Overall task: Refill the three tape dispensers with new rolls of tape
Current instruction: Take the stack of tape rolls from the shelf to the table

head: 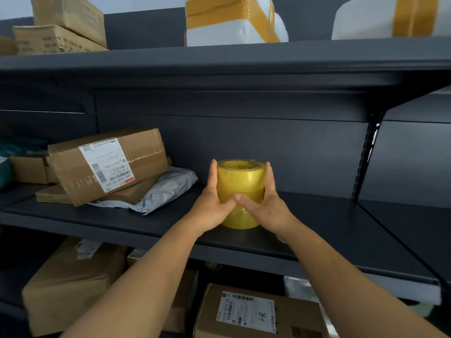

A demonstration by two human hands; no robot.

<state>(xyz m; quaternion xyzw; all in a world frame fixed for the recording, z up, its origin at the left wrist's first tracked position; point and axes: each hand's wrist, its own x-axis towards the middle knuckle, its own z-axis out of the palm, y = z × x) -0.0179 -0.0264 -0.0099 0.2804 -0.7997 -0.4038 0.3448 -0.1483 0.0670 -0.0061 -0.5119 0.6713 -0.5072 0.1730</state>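
We had both hands on the stack of tape rolls (240, 184), which stood upright on the dark middle shelf (329, 215) near its front edge, a little right of the frame's centre. Our left hand (211, 206) pressed its side at nine o'clock and our right hand (267, 206) at three o'clock, fingers flat up the sides and thumbs meeting at six o'clock across the front; each hand was clamped on the stack, not closed into a fist.

The main risk, as we judged it, was the stack coming apart. It was held by side pressure alone, with nothing under it once it left the shelf, so a slack squeeze or a tilt could let the bottom roll slide out and drop to the lower shelf or the floor. The glossy yellow wrap looked slippery, which would make that likelier. Dragging instead of lifting might also catch the bottom roll on the shelf lip.

Counting: the seams suggested three rolls, matching the task, though our thumbs hid part of the front. Dispensers: none in view. On the same shelf, at nine o'clock from the stack, lay one labelled carton (107, 164), at least two flatter cartons beneath and beside it, and one grey mailer bag (168, 189).
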